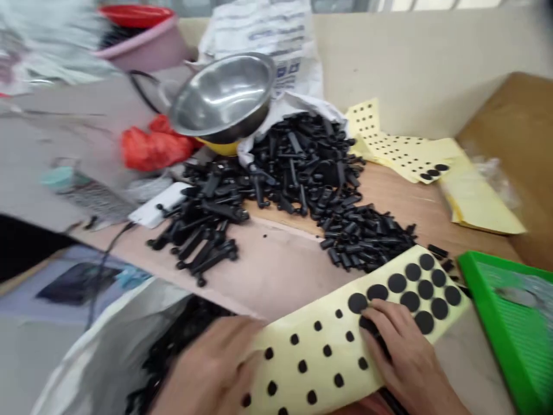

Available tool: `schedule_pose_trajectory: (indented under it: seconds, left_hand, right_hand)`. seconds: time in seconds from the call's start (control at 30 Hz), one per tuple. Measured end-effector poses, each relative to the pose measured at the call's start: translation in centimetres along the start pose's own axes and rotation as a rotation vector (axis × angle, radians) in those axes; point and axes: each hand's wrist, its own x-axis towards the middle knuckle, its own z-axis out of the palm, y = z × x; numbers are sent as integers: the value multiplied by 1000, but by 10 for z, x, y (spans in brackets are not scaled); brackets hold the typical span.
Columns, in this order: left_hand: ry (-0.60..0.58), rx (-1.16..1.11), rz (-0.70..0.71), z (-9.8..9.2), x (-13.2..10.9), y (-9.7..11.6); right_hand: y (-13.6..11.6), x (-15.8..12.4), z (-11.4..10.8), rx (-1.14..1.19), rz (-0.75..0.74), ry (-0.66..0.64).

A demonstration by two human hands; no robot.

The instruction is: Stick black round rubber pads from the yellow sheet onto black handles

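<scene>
A pale yellow sheet (322, 302) with large and small black round pads lies slanted at the table's front edge. At its left end is my left hand (211, 369), blurred, its fingers over the sheet's edge; whether it holds anything cannot be made out. My right hand (401, 351) rests on the sheet beside the large pads, its fingers closed round a black part (375, 331) that is partly hidden under them. Beyond the sheet lie a heap of short black pieces (367, 233) and a bigger heap of black handle-like parts (298, 161).
A steel bowl (224, 98) stands behind the heaps, near a red bag (155, 144). A green tray (496, 323) is at the right, with more yellow sheets (401, 153) behind. An open white sack (99, 346) of black parts is front left.
</scene>
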Motion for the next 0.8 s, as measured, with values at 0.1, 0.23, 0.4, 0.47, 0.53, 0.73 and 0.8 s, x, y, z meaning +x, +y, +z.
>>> schedule_pose_trajectory:
  seconds: [0.1,0.23,0.4,0.47,0.53,0.73,0.8]
  left_hand:
    - [-100,-31,103,36,21,35]
    - [-168,3,208,77,36,56]
    - [-78,6,210,93,43,44]
    - [-19,30,244,100,48,38]
    - [9,73,281,105,52,36]
    - [-8,185,320,106,58,40]
    - [0,194,329,106,59,40]
  right_hand:
    - [0,2,14,-29,-130,16]
    - [-10,11,18,-8,-128,3]
    - [-19,26,13,-83,-16,-43]
    - [-21,31,9,-44,44,-91]
    - [-22,34,6,17,100,-125]
    - [-21,39,7,-31,111,-125]
    - [-21,41,8,-27,110,-139]
